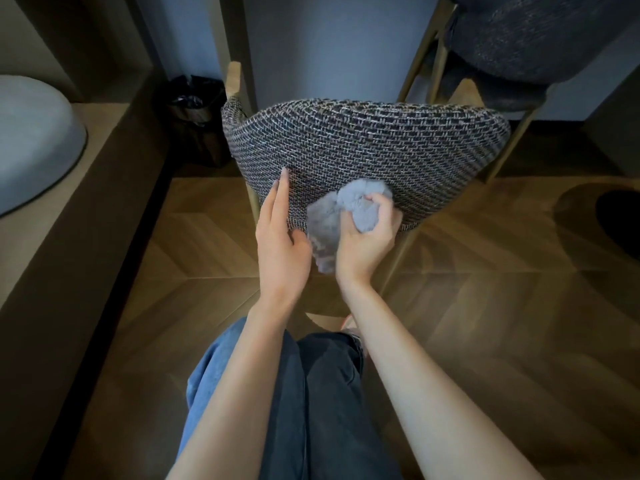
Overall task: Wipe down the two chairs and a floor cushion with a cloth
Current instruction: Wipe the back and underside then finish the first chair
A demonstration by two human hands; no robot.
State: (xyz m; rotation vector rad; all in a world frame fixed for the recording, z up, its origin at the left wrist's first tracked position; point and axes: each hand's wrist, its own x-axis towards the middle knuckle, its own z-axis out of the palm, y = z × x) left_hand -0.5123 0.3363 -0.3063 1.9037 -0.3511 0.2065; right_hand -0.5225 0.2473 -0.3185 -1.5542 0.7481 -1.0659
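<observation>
Right hand (pixel 363 237) bunches a pale blue cloth (pixel 341 216), fingers curled round it, pressing it on the near edge of the woven chair (pixel 363 147) backrest. Left hand (pixel 280 230) lies flat beside it, fingers straight against the fabric, holding nothing. Second chair (pixel 526 39), dark upholstery, stands behind at upper right, well apart. Pale round floor cushion (pixel 31 140) sits on a raised wooden ledge (pixel 104 140) at left. Dark bin (pixel 195 109), probably bag-lined, behind the near chair. Wood floor (pixel 485 306) below.
</observation>
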